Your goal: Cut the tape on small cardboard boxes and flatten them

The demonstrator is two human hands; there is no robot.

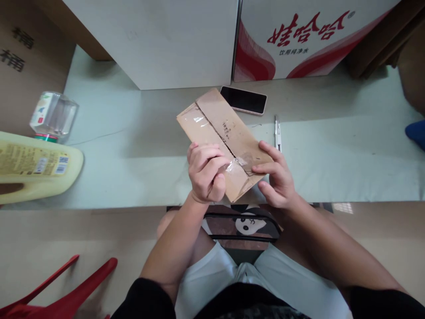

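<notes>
A flat brown cardboard box (215, 116) is held tilted above the near edge of the table. A dark seam runs along its upper face, with shiny clear tape (230, 166) crumpled near the lower end. My left hand (206, 173) is closed over the box's left side, its curled fingertips at the loose tape. Around the lower right corner, my right hand (277, 177) grips the box, with fingers on top and the thumb near its edge. A slim white utility knife (278, 133) lies just beyond my right hand. Behind the box rests a dark-screened phone (245, 100).
Large white cartons (186, 44) line the back of the pale green table (159, 128). At the left lie a clear bottle (61, 114) and a yellow jug (59, 170). A red stool (83, 288) stands on the floor, lower left.
</notes>
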